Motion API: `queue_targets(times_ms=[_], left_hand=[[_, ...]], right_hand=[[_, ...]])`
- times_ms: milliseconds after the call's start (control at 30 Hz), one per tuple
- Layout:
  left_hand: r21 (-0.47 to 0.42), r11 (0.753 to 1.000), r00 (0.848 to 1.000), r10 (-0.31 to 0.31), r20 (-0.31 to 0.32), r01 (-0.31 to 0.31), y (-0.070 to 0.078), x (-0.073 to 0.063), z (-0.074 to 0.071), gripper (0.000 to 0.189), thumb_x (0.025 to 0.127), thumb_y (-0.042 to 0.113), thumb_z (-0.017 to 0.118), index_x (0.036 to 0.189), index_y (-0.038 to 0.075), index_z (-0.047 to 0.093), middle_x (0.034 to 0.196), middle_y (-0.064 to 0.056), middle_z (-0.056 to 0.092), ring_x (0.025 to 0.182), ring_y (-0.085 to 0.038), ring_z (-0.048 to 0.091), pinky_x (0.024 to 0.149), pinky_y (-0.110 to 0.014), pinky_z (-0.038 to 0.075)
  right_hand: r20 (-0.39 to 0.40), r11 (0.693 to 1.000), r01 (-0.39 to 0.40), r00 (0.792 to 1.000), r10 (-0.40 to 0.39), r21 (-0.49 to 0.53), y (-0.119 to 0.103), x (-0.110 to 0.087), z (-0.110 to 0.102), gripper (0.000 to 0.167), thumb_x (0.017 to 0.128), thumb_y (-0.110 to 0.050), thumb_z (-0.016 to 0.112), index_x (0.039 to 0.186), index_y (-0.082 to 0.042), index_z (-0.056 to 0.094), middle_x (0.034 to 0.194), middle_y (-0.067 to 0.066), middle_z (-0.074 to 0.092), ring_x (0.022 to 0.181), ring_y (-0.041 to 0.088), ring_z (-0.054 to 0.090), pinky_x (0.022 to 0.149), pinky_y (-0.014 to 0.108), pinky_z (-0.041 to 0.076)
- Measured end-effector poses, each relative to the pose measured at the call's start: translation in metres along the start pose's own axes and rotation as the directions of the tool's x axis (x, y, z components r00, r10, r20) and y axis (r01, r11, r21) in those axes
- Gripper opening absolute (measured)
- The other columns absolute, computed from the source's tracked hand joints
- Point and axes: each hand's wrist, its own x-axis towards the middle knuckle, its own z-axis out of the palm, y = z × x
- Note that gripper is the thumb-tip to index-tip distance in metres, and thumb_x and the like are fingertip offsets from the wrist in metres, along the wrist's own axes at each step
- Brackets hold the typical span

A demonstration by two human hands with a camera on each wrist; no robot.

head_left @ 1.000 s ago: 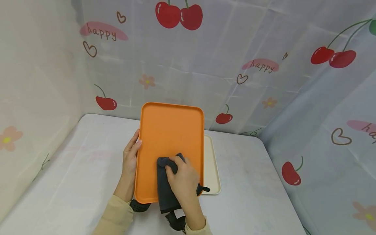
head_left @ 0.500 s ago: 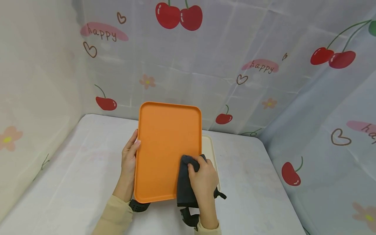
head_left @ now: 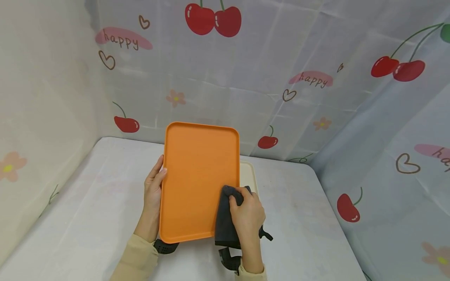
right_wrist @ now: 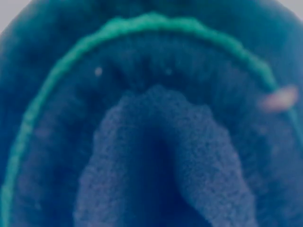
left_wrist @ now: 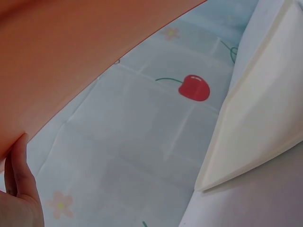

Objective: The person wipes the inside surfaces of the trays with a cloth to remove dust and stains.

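Observation:
An orange rectangular tray [head_left: 198,175] is held tilted up, its inner face toward me in the head view. My left hand [head_left: 153,191] grips it by the left edge, thumb at the rim; in the left wrist view the fingers [left_wrist: 21,165] touch the tray's underside [left_wrist: 71,56]. Against the lower right part of the tray, my right hand [head_left: 247,212] pinches a dark grey cloth [head_left: 225,230], which hangs down past the tray's bottom edge. In the right wrist view the cloth [right_wrist: 156,104] fills nearly everything, close and blurred, so the right fingers are mostly hidden there.
A cream tray [head_left: 249,175] lies on the white table [head_left: 299,218] behind the orange one, partly covered by it. Printed curtains [head_left: 225,78] with cherries and hearts enclose the table at the back and sides. Black straps [head_left: 230,259] sit at the wrists.
The right hand has slid the cloth rightward from the tray's lower middle to its right edge. The orange tray and left hand have shifted slightly left.

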Motion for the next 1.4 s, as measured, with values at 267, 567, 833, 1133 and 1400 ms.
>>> queue_targets(times_ms=[267,567,833,1133,1400], left_hand=[[0.007,1.0,1.0,0.012,-0.002,-0.012,-0.003,0.0,0.001,0.04,0.102,0.005,0.046,0.137,0.021,0.059,0.128,0.01,0.065,0.107,-0.007,0.066,0.089,-0.021,0.056],[-0.018,1.0,1.0,0.022,0.017,-0.022,-0.005,0.0,0.0,0.039,0.102,0.004,0.046,0.13,0.023,0.065,0.126,0.009,0.066,0.104,-0.007,0.067,0.087,-0.021,0.057],[0.025,1.0,1.0,0.012,-0.006,-0.012,-0.007,0.001,0.001,0.039,0.102,0.006,0.047,0.134,0.022,0.062,0.127,0.011,0.065,0.104,-0.006,0.067,0.086,-0.02,0.057],[0.059,0.998,0.999,-0.03,-0.021,0.032,-0.008,0.0,0.0,0.042,0.102,0.011,0.05,0.143,0.02,0.052,0.133,0.011,0.061,0.112,-0.007,0.064,0.092,-0.022,0.055],[0.011,1.0,1.0,-0.014,0.004,0.014,-0.007,0.001,-0.002,0.041,0.103,0.009,0.047,0.141,0.021,0.054,0.134,0.012,0.06,0.113,-0.007,0.063,0.092,-0.022,0.055]], right_hand=[[0.029,0.999,-0.018,0.999,0.017,0.029,-0.001,-0.001,0.0,0.025,0.079,-0.023,0.081,0.104,-0.02,0.076,0.081,0.007,0.066,0.065,0.024,0.06,0.051,0.034,0.046],[0.045,0.998,0.035,0.998,-0.038,0.057,-0.011,-0.009,0.003,0.025,0.078,-0.024,0.081,0.102,-0.021,0.076,0.079,0.005,0.065,0.06,0.021,0.058,0.048,0.03,0.043],[0.053,0.989,0.124,0.99,-0.128,0.077,-0.03,-0.019,0.007,0.024,0.076,-0.022,0.083,0.099,-0.02,0.076,0.087,0.006,0.07,0.066,0.025,0.064,0.05,0.033,0.049],[0.034,0.956,0.277,0.959,-0.281,0.095,-0.058,-0.031,0.013,0.023,0.075,-0.024,0.083,0.097,-0.022,0.077,0.079,0.002,0.068,0.061,0.017,0.06,0.045,0.02,0.039],[0.033,0.908,0.414,0.909,-0.417,0.069,-0.085,-0.041,0.016,0.024,0.074,-0.027,0.085,0.096,-0.023,0.077,0.074,-0.001,0.066,0.051,0.011,0.053,0.041,0.014,0.027]])
